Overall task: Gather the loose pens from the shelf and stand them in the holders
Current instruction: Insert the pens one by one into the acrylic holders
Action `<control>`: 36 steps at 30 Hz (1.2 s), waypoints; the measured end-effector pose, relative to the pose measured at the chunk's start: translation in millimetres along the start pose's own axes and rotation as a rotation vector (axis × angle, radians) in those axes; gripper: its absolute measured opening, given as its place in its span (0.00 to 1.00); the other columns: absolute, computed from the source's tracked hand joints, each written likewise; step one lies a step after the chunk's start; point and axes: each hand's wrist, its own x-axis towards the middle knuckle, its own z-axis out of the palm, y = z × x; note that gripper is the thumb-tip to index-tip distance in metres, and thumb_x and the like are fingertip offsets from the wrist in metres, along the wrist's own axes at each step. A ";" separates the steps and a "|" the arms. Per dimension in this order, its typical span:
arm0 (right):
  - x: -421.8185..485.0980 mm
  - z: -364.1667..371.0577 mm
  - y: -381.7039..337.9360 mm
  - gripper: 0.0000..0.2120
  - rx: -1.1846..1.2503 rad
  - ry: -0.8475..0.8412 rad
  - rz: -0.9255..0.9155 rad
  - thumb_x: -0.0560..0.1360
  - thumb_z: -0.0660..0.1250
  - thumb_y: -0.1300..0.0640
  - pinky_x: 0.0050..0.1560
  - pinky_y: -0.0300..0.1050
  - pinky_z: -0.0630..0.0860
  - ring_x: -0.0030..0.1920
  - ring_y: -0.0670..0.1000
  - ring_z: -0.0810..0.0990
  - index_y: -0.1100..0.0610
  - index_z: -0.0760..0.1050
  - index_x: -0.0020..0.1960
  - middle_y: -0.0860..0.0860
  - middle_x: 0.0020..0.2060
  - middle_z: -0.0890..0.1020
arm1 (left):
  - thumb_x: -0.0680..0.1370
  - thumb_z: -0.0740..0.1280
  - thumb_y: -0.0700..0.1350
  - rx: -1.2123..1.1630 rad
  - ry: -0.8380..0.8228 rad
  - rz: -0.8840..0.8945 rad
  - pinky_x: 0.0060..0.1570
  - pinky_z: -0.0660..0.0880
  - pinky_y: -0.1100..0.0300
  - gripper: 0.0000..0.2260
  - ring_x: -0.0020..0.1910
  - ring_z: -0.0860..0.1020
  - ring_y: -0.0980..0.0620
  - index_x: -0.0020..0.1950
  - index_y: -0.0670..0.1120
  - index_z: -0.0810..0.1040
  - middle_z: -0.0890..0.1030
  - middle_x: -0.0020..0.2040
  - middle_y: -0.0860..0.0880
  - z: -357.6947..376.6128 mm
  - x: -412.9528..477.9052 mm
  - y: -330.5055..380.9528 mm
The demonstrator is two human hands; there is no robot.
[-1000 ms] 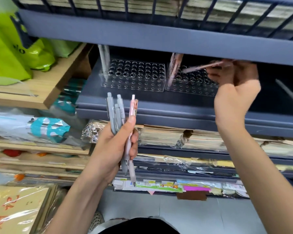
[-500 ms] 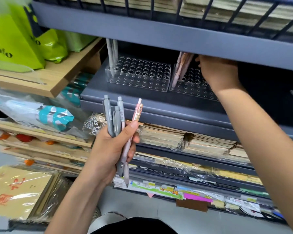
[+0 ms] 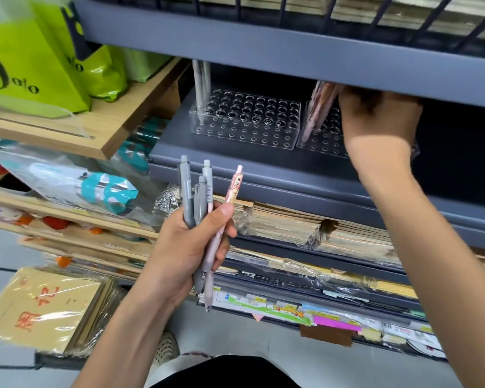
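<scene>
Grey pens point(image 3: 187, 197) and one pink pen point(image 3: 233, 189) being gripped upright in left hand point(image 3: 188, 247), in front of shelf point(image 3: 263, 166). Right hand point(image 3: 375, 121) being held over right holder point(image 3: 324, 141), beside leaning pink pens point(image 3: 318, 107); finger closure being hidden, cannot be told. Upright pens point(image 3: 200, 88) being kept in left holder point(image 3: 244, 135).

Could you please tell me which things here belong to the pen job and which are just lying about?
Job: pens in the left hand; left holder; right holder; pink pens leaning in it; right hand beside them.
Lying about: green bags; wrapped paper stacks; teal packet.
</scene>
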 end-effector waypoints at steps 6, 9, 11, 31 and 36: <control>-70.5 -4.9 -24.9 0.04 0.484 -0.630 0.045 0.73 0.72 0.49 0.32 0.32 0.72 0.33 0.39 0.78 0.48 0.83 0.42 0.44 0.36 0.84 | 0.71 0.70 0.48 -0.007 -0.069 -0.050 0.20 0.68 0.63 0.11 0.23 0.71 0.52 0.41 0.40 0.78 0.79 0.33 0.44 -3.1 8.8 3.8; -85.1 0.1 -28.6 0.04 0.595 -0.709 0.104 0.71 0.74 0.52 0.41 0.40 0.77 0.40 0.43 0.81 0.52 0.84 0.44 0.46 0.40 0.86 | 0.73 0.69 0.48 0.008 -0.133 -0.075 0.23 0.71 0.62 0.07 0.24 0.73 0.50 0.41 0.45 0.83 0.80 0.35 0.43 -3.1 14.7 6.1; -87.5 0.9 -28.2 0.05 0.646 -0.686 0.188 0.70 0.75 0.53 0.43 0.40 0.79 0.41 0.43 0.82 0.53 0.84 0.44 0.47 0.40 0.86 | 0.76 0.69 0.49 0.021 -0.184 -0.083 0.24 0.72 0.61 0.07 0.24 0.74 0.50 0.41 0.48 0.84 0.81 0.36 0.43 -2.0 18.1 6.8; -25.1 -54.4 13.2 0.10 0.935 0.211 0.284 0.71 0.69 0.71 0.55 0.53 0.80 0.47 0.54 0.83 0.57 0.81 0.45 0.52 0.41 0.85 | 0.78 0.67 0.46 -0.115 -0.032 -0.146 0.20 0.63 0.64 0.10 0.21 0.64 0.54 0.40 0.46 0.69 0.66 0.28 0.50 30.3 38.4 -8.2; -11.4 -36.5 17.9 0.08 0.825 0.187 0.177 0.72 0.66 0.75 0.56 0.48 0.77 0.46 0.51 0.79 0.65 0.77 0.47 0.56 0.42 0.82 | 0.71 0.63 0.36 -0.244 -0.016 -0.129 0.21 0.63 0.63 0.06 0.23 0.64 0.53 0.45 0.45 0.72 0.66 0.29 0.50 31.1 38.1 -13.2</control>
